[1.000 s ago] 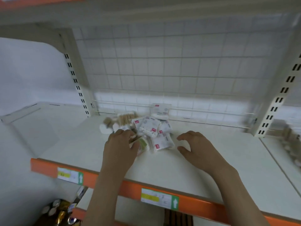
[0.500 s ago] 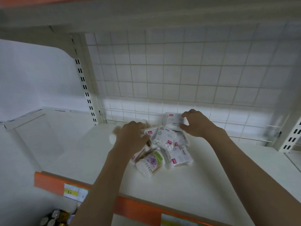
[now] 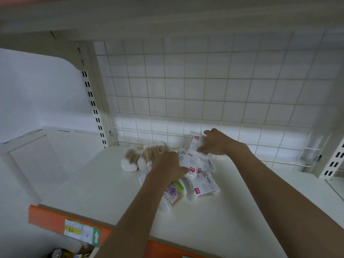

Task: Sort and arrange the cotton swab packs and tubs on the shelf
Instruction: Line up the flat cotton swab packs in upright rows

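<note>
Two bare hands reaching deep onto white shelf (image 3: pixel 232 211), well apart from each other, each busy at the same heap of cotton swab goods. Left hand (image 3: pixel 168 167) palm down over middle of pile, fingers curled, thumb pressed along near edge of flat white pack (image 3: pixel 189 161) with pink tag, gripping it; fingertips hidden beneath the hand, so depth of grip impossible to tell. Right hand (image 3: pixel 216 142) farther back, near wire grid panel (image 3: pixel 186 90), fingers bent around upright white pack (image 3: pixel 196 143) with red tag, thumb low at its bottom edge, pinching it; pack leaning close to grid. Between and below the hands, more flat white packs (image 3: pixel 204 187) with pink tags lying overlapped and tilted. Nearest the front edge, round tub (image 3: pixel 174 192) with purple and green label lying on its side, partly under left wrist. Left of pile, two bundles of wooden-stick swabs (image 3: pixel 134 161) lying with white cotton ends toward camera, just beside left hand, not touched. Whole heap sitting toward back centre of shelf. Along front lip, orange rail (image 3: pixel 46 218) carrying yellow and green price label (image 3: pixel 81 232). Left of heap, slotted upright post (image 3: pixel 93 101).
</note>
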### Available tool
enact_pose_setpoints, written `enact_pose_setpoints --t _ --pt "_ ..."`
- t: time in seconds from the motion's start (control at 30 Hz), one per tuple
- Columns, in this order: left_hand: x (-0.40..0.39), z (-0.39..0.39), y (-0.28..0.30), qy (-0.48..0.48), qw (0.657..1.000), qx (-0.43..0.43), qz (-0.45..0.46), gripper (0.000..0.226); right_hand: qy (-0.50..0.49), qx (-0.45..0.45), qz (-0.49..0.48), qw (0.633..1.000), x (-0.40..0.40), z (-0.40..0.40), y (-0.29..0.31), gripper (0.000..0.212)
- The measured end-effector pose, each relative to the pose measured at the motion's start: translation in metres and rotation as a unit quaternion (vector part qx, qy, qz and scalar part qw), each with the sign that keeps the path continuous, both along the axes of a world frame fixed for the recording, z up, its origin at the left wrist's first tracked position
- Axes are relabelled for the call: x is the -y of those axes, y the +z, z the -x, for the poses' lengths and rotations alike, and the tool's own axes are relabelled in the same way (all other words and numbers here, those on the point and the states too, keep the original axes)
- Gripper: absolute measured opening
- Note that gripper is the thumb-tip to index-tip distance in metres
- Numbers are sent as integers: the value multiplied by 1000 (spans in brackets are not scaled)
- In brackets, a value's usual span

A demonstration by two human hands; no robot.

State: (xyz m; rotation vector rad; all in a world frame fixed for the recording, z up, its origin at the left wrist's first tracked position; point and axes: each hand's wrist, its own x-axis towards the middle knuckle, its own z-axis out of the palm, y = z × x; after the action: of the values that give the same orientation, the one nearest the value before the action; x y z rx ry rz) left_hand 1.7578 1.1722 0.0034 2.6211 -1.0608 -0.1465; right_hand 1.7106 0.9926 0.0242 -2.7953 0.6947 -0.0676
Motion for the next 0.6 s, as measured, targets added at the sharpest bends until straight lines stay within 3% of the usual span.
enact_pose_setpoints --t 0.13,0.23,0.33,0.6 --pt "0 5 2 3 1000 -4 22 33 -17 37 -29 999 0 8 -3 51" --pt "-3 9 6 12 998 -14 63 32 -14 88 -53 995 2 19 -1 38" --pt "-5 16 11 14 988 -47 147 32 -13 121 -79 989 3 37 2 24" --pt "-6 64 15 16 944 -109 312 45 -61 232 -97 966 -15 119 6 21"
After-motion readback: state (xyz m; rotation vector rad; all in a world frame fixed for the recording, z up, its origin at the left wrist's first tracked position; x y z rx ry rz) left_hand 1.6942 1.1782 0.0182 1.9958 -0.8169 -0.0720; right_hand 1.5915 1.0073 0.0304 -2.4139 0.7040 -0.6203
